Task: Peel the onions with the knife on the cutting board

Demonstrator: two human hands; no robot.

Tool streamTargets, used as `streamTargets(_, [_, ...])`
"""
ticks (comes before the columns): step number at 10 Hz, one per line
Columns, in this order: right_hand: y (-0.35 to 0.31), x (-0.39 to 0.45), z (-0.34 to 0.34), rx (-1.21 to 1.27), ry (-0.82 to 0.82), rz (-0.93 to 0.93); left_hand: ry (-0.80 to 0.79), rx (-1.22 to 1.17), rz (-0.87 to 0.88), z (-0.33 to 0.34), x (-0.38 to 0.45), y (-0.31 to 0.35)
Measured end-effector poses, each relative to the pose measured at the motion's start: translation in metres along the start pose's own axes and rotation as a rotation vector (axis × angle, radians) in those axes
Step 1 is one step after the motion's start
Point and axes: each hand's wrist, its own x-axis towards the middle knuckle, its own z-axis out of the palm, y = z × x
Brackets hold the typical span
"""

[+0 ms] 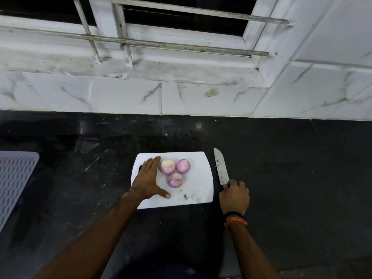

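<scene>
Three peeled, pale purple onions sit close together on the white cutting board [198, 184]: one at the back left [167, 166], one at the back right [183, 166] and one in front [175, 179]. My left hand [148, 180] lies flat on the board with straight fingers, its fingertips beside the back left onion. The knife [221, 167] lies on the black counter just right of the board, blade pointing away from me. My right hand [234, 195] grips its handle, which is hidden under the fingers.
A black stone counter [291, 168] carries the board. A grey ribbed mat [14, 182] lies at the left edge. White marble-look tiles [124, 95] and a barred window [161, 27] stand behind. Small bits of peel [186, 196] dot the board's front.
</scene>
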Motion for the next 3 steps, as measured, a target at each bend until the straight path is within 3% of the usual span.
streamTargets(3, [-0.0005,-0.0022,-0.0014,-0.051,0.031,-0.017,-0.021,-0.001,0.023,-0.0018,0.0081,-0.0027])
